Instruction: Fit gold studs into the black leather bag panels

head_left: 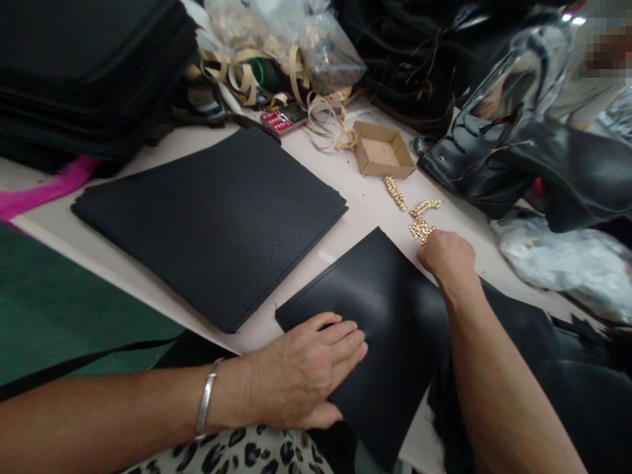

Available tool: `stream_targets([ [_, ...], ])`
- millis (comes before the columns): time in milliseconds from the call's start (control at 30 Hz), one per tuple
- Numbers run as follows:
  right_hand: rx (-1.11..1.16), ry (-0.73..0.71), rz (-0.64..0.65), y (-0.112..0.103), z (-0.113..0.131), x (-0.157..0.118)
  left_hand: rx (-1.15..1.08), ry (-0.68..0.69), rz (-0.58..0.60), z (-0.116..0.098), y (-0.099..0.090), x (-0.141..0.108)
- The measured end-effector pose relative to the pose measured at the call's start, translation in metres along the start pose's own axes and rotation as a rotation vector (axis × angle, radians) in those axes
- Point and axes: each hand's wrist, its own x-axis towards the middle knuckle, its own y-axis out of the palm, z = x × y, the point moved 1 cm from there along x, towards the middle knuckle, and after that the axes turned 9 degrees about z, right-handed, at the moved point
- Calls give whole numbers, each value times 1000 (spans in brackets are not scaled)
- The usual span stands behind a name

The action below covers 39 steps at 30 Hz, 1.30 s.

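Note:
My left hand (309,368) lies with its fingers stretched out flat on a smooth black leather piece (380,296), over its near left part. A silver bracelet circles my left wrist. My right hand (448,255) is closed at the gold chain pieces (421,230), just past the leather's far right edge; its fingertips are hidden, so what they pinch cannot be made out. Another short gold piece (395,193) lies beside an open cardboard box (385,151). Left of the leather piece rests a stack of black grained sheets (212,217).
A tall black stack (89,72) and a pink strip (49,187) are at the far left. Plastic bags (328,52), cream ribbon curls and a red-marked box (280,122) sit at the back. Black bags (474,151) and clear plastic (567,263) fill the right.

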Motion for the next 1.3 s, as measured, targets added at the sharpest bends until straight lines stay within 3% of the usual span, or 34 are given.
stream_targets([
  [233,87,49,-44,8,-2,-4,127,61,-55,1,-1,-3],
  [367,200,-22,-59,13,-17,-32,172,65,-86,2,2,-3],
  [433,490,-84,-29,20,-22,-57,175,69,-107,2,2,-3],
  [533,1187,-116,49,36,-25,-102,178,66,-142,2,1,-3],
  [633,1446,-44,100,49,-20,-145,185,66,-149,1,-2,-3],
  [733,1439,-29,174,54,-8,-177,202,67,-141,0,-2,-3],
  [867,1278,-98,233,56,8,-199,222,74,-152,-1,0,-4],
  [1133,858,-313,190,52,22,-208,242,84,-188,-1,1,-6],
  [1300,719,-374,65,50,28,-206,211,93,-173,0,1,-7],
])
